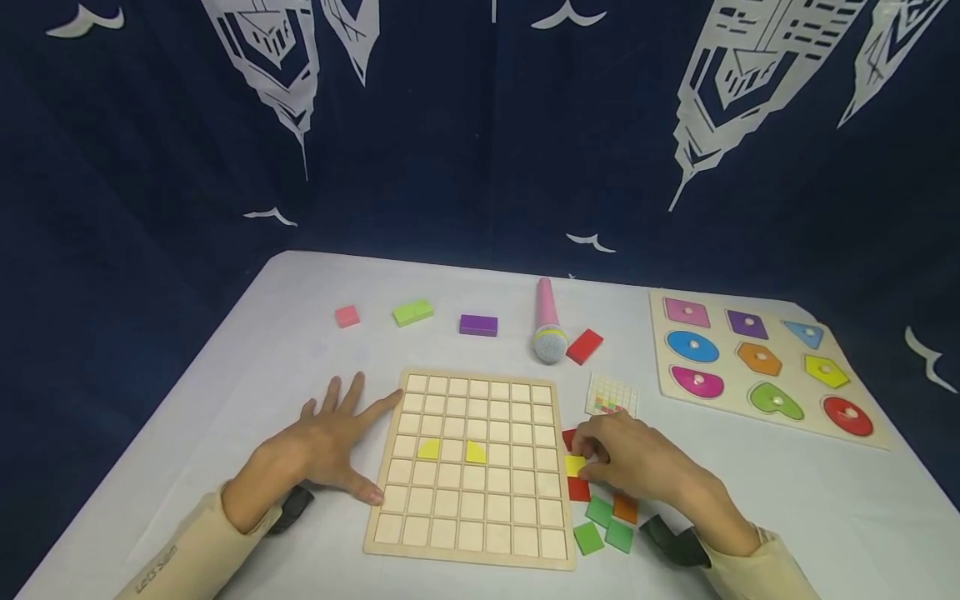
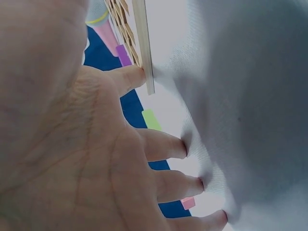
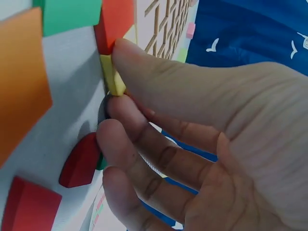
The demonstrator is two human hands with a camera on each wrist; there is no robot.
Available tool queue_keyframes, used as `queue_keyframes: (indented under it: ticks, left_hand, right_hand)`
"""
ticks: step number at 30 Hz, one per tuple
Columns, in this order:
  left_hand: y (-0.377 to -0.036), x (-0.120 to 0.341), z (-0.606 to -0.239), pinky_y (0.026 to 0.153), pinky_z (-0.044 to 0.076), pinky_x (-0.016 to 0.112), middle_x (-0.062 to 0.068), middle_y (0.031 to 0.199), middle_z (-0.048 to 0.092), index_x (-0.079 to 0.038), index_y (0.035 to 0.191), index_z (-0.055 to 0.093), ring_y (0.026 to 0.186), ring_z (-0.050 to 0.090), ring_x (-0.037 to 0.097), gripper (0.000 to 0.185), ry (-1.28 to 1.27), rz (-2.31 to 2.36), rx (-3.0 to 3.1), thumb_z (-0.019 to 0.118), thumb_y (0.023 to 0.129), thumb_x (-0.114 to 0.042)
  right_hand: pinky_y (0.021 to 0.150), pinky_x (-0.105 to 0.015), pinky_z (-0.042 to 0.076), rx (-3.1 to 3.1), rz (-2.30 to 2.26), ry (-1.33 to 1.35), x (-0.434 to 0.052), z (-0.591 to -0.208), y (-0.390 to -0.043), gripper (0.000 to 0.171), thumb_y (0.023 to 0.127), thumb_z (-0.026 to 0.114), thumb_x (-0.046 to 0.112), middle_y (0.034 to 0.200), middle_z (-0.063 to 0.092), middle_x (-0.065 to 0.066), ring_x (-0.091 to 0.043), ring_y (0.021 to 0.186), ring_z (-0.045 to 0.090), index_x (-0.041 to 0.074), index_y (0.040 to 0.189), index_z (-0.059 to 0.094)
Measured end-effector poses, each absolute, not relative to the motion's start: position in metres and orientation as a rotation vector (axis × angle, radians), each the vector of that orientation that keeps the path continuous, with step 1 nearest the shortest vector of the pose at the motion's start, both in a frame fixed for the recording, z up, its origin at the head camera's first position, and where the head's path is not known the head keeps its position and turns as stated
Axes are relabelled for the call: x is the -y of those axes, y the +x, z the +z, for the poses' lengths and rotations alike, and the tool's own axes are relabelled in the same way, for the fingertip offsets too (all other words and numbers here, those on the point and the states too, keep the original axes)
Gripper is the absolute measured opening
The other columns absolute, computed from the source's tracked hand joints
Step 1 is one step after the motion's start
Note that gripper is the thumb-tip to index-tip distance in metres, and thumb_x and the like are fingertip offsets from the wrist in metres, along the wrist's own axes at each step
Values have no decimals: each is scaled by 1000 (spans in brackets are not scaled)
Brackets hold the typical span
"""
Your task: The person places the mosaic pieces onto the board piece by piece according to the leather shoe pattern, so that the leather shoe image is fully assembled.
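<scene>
A square wooden grid board lies mid-table, with a yellow quarter-round piece and a second yellow piece in its cells. Along its left edge my left hand is spread wide, thumb and index finger touching the frame. Just off the right edge, my right hand pinches a yellow tile between thumb and index finger. Directly beside that tile lies a red tile. Green tiles and an orange tile are scattered nearer my right wrist.
A small pattern card lies beyond my right hand. Behind the board are a pink toy microphone, a red block, a purple block, a lime block and a pink block. A knobbed shape puzzle occupies the right.
</scene>
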State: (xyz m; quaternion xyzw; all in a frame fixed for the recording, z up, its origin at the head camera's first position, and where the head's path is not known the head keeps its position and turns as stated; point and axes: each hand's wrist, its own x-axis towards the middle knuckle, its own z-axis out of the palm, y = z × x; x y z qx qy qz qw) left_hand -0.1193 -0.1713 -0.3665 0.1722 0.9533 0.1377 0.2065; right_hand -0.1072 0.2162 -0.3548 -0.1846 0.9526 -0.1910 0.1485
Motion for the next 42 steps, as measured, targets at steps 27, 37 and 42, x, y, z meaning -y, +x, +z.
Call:
queue_keyframes:
  ticks: [27, 37, 42]
  left_hand:
    - [-118, 172, -367, 108, 8, 81, 35, 162, -2, -30, 161, 18, 146, -5, 62, 130, 483, 394, -2624, 90, 56, -59]
    - [-118, 175, -365, 109, 9, 81, 34, 163, -1, -32, 160, 19, 146, -4, 61, 130, 471, 408, -2634, 90, 55, -60]
    - [-118, 174, -366, 109, 10, 80, 33, 164, 0, -33, 160, 19, 147, -4, 60, 131, 465, 401, -2634, 90, 54, -61]
  right_hand:
    - [59, -22, 45, -2797, -674, -859, -128, -351, -114, 15, 87, 76, 13, 71, 59, 15, -2, 66, 52, 21, 84, 65]
    - [54, -20, 43, -2732, -659, -972, -83, -357, -109, 14, 86, 77, 11, 67, 56, 15, 0, 61, 49, 20, 83, 66]
    - [54, -21, 44, -2823, -518, -956, -75, -360, -102, 10, 84, 79, 14, 71, 63, 14, 0, 63, 53, 20, 84, 71]
